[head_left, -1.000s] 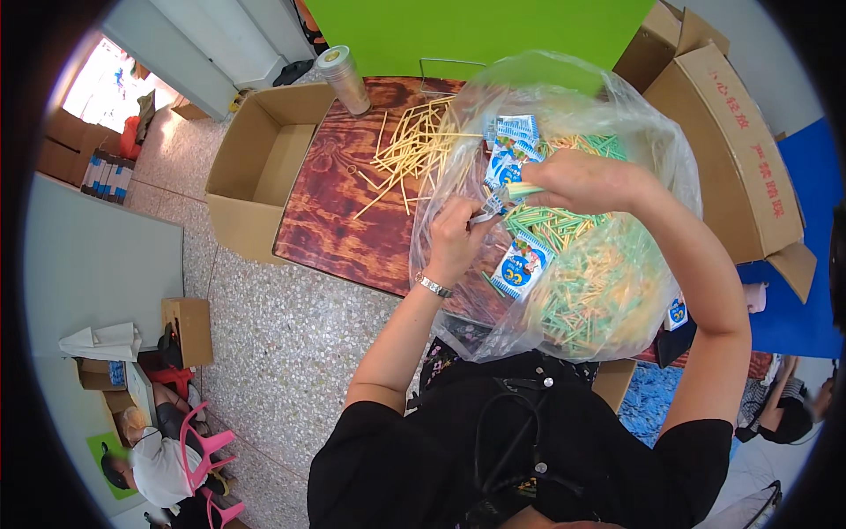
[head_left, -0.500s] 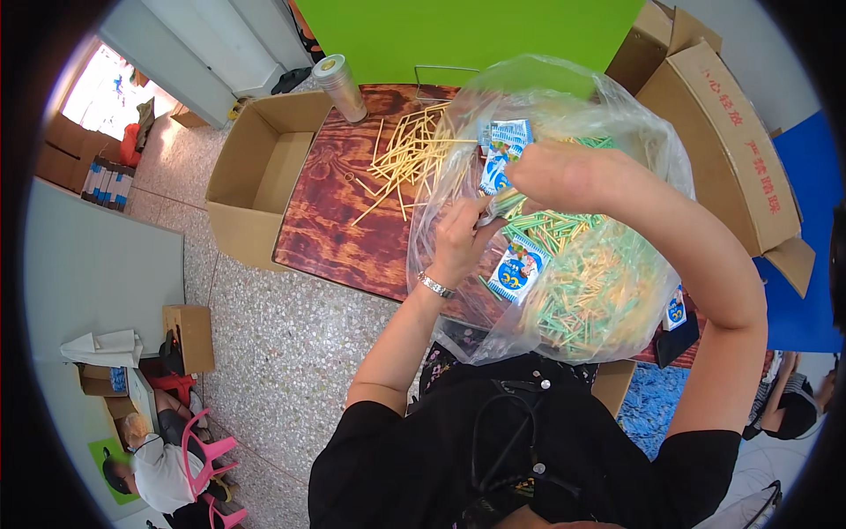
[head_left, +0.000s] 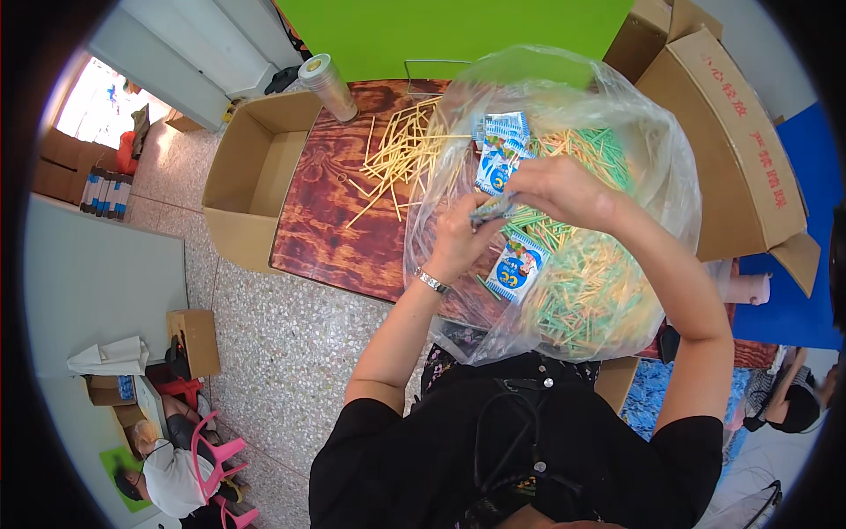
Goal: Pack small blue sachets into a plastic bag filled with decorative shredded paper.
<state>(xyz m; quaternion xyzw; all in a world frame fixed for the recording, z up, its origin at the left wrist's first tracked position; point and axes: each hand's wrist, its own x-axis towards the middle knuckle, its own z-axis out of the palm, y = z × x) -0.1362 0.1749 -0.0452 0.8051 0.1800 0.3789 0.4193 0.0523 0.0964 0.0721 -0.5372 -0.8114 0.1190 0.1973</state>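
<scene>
My left hand [head_left: 455,240], with a silver watch at the wrist, is closed around a small blue-and-white packet [head_left: 490,211]. At the upper end of that packet, the fingers of my right hand [head_left: 568,189] are pinched together; what they hold, if anything, is hidden. Both hands are over a large clear plastic bag [head_left: 493,75] full of short green and pale orange sticks [head_left: 577,300]. Several blue-and-white packets [head_left: 500,165] overlap just beyond my hands. Another packet [head_left: 517,266] lies nearer to me, beside the sticks.
Long yellow sticks [head_left: 401,150] are strewn over the red-brown wooden table [head_left: 322,212] left of the bag. A clear-walled canister [head_left: 328,88] stands at the far left corner. Cardboard boxes [head_left: 240,229] flank the table. A person [head_left: 176,476] sits by pink chairs at lower left.
My right hand has shifted slightly, with its elbow lower and closer to my body, uncovering a pink roll at the right. My left hand still holds the packet.
</scene>
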